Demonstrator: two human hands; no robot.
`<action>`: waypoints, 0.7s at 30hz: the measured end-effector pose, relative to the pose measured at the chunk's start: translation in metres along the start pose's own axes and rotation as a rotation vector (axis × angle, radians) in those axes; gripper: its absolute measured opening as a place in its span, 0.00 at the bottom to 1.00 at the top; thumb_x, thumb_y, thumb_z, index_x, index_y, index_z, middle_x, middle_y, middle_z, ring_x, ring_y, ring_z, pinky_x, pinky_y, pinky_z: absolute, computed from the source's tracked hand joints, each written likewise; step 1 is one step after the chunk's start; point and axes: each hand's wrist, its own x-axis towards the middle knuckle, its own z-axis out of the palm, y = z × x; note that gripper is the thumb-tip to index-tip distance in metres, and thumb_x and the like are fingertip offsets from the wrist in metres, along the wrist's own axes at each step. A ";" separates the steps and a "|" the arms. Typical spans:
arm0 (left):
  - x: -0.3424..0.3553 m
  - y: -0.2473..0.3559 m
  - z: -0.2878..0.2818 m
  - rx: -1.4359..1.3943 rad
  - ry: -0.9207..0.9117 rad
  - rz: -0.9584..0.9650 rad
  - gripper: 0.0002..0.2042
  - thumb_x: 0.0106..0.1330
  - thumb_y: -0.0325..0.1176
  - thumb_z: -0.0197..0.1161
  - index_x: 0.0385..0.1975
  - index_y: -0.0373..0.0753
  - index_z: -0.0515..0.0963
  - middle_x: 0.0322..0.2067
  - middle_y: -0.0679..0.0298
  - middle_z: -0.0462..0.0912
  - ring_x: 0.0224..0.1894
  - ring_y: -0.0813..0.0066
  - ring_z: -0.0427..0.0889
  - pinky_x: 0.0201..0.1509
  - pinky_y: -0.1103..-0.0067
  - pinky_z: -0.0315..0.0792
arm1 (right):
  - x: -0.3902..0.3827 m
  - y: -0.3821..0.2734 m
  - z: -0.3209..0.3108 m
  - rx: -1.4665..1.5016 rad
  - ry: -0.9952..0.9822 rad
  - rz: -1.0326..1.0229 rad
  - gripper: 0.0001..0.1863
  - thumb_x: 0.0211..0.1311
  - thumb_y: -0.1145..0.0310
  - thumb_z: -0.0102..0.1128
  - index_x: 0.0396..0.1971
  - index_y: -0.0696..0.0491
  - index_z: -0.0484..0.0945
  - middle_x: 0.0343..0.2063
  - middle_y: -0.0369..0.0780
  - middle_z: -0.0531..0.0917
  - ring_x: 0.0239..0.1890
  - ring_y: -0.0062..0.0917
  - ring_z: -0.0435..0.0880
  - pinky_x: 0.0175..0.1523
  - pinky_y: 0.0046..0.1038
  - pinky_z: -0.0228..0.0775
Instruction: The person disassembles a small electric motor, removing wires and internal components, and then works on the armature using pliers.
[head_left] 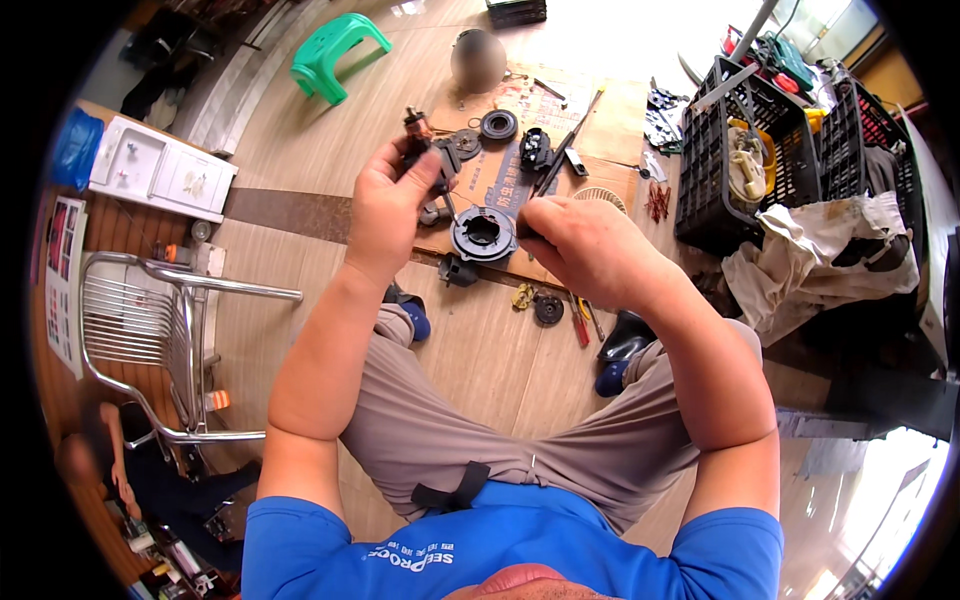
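My left hand [385,210] is raised over the work spot, its fingers closed around a motor armature [416,126] with copper-coloured windings and a shaft end pointing up. A thin metal rod [450,205] shows below those fingers; where it begins is hidden. My right hand [595,245] makes a fist, with a dark end of something showing at its left side; the rest is covered. Between and beyond the hands sits a round grey housing [460,240] with an open centre. Black ring-shaped part [498,125] and black motor part [536,150] lie farther off on the cardboard [610,120].
Black plastic crates [720,190] full of tools stand at the right, a dirty cloth [800,260] draped beside them. Screwdriver [580,325] and small parts lie near my feet. A green stool [335,55], a metal chair [180,320] and another person [170,490] are at the left.
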 end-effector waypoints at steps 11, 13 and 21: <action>0.000 0.019 -0.008 -0.667 -0.129 -0.200 0.19 0.77 0.43 0.45 0.52 0.32 0.71 0.47 0.46 0.80 0.49 0.52 0.81 0.58 0.59 0.75 | 0.004 0.031 0.005 -0.287 -0.100 0.252 0.02 0.57 0.77 0.52 0.30 0.59 0.74 0.30 0.47 0.83 0.37 0.43 0.84 0.40 0.40 0.77; -0.001 0.014 -0.010 -0.552 -0.241 -0.076 0.19 0.76 0.42 0.48 0.52 0.30 0.70 0.48 0.47 0.80 0.49 0.54 0.82 0.58 0.60 0.76 | 0.005 0.027 0.003 -0.189 -0.159 0.293 0.05 0.56 0.76 0.54 0.33 0.60 0.75 0.31 0.49 0.82 0.38 0.44 0.83 0.43 0.41 0.75; -0.009 0.000 0.007 -0.290 -0.245 -0.051 0.20 0.73 0.37 0.55 0.58 0.32 0.67 0.53 0.46 0.77 0.56 0.55 0.78 0.59 0.65 0.75 | 0.000 0.026 0.014 0.125 -0.007 0.065 0.19 0.59 0.72 0.58 0.51 0.58 0.76 0.35 0.52 0.84 0.40 0.45 0.84 0.45 0.39 0.75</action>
